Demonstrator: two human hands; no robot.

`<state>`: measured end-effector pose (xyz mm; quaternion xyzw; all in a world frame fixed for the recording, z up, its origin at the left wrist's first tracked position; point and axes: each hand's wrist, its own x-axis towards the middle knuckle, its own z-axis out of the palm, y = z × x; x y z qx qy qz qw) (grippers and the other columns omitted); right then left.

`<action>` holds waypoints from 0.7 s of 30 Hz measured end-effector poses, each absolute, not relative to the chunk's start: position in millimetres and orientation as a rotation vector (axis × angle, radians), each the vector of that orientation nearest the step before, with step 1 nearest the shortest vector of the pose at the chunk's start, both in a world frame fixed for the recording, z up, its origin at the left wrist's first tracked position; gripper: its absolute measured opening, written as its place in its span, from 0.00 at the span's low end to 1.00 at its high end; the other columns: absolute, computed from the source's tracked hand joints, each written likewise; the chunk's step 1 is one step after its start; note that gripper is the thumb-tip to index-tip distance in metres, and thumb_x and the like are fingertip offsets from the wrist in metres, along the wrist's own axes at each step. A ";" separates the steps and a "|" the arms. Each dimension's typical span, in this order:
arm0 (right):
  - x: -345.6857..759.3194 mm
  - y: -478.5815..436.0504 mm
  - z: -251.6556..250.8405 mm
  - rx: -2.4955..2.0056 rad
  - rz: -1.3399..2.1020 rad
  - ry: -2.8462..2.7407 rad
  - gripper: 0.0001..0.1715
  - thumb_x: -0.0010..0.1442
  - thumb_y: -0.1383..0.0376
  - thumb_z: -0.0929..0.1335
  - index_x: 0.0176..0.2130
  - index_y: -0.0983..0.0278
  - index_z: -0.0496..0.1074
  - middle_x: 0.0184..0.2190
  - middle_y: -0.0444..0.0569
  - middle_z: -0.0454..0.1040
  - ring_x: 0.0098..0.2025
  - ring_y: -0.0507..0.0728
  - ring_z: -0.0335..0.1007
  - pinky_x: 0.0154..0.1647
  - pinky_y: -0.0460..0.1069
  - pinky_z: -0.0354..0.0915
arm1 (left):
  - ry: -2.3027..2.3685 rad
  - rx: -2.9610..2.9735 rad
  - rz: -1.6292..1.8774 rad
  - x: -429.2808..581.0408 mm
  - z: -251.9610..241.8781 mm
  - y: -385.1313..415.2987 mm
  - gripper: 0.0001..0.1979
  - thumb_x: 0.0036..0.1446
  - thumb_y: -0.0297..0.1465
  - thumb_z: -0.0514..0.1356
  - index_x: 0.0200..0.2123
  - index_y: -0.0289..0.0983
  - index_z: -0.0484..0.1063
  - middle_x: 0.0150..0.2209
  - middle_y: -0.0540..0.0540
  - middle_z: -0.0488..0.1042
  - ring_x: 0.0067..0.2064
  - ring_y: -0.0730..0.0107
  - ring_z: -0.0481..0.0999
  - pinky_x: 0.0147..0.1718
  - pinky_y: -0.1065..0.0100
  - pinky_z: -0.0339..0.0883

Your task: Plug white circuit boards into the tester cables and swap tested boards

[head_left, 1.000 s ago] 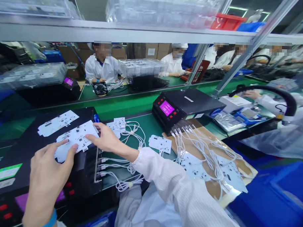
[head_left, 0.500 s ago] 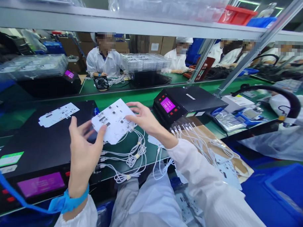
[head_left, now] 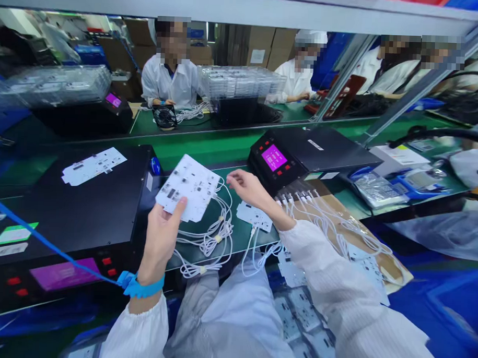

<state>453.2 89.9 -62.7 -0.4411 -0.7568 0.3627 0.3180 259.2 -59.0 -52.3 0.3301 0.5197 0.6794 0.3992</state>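
A white circuit board [head_left: 189,187] with small dark parts is pinched at its lower left edge between the thumb and fingers of my left hand [head_left: 161,233]. It is tilted above the green bench. My right hand [head_left: 248,189] is just right of the board, apart from it, with fingers curled together; whether anything sits between the fingertips is hidden. White cables [head_left: 217,238], bundled in loops, lie below and behind the board, and some run up close to its right edge. Under my right wrist lies another white circuit board [head_left: 254,216] with a cable plug at its lower edge.
At left, a black tester box [head_left: 93,205] carries a white board [head_left: 94,166]. A second black box [head_left: 314,150] with a lit pink screen [head_left: 274,157] stands at right, cables plugged in front over cardboard [head_left: 400,276]. Co-workers sit across the bench. A blue wrist strap cord [head_left: 64,254] crosses the left.
My right hand has let go of the board and moved right of it. The left hand has closed on the board's lower left edge and shifted right. The camera view has tipped downward.
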 end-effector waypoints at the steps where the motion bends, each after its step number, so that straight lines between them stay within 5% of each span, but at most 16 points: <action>1: 449.6 95.2 -70.9 -1.277 0.860 -2.121 0.09 0.70 0.63 0.68 0.44 0.64 0.77 0.42 0.53 0.84 0.44 0.57 0.81 0.47 0.50 0.73 | 1.341 0.820 1.777 257.5 -52.1 -59.1 0.31 0.58 0.39 0.72 0.63 0.39 0.72 0.64 0.36 0.73 0.64 0.49 0.75 0.64 0.51 0.70; 7: 419.4 105.5 -104.1 -1.565 0.757 -2.430 0.05 0.66 0.66 0.71 0.42 0.63 0.79 0.45 0.55 0.83 0.50 0.64 0.80 0.46 0.49 0.68 | 1.328 0.828 1.929 248.5 -55.5 -57.9 0.32 0.61 0.39 0.70 0.66 0.43 0.69 0.66 0.39 0.71 0.66 0.51 0.72 0.66 0.53 0.68; 16: 418.6 107.2 -112.9 -1.531 0.869 -2.311 0.09 0.61 0.71 0.70 0.43 0.63 0.75 0.37 0.51 0.83 0.43 0.60 0.79 0.42 0.49 0.66 | 1.269 0.744 2.009 249.5 -63.1 -51.7 0.31 0.60 0.37 0.71 0.65 0.40 0.70 0.65 0.36 0.72 0.67 0.48 0.71 0.65 0.52 0.69; 21: 428.3 96.1 -111.5 -1.317 1.142 -2.004 0.05 0.63 0.66 0.70 0.40 0.62 0.69 0.35 0.48 0.80 0.37 0.54 0.79 0.38 0.47 0.70 | 1.201 0.746 2.033 253.0 -70.7 -41.5 0.32 0.59 0.38 0.71 0.65 0.42 0.70 0.67 0.37 0.70 0.69 0.47 0.69 0.64 0.51 0.71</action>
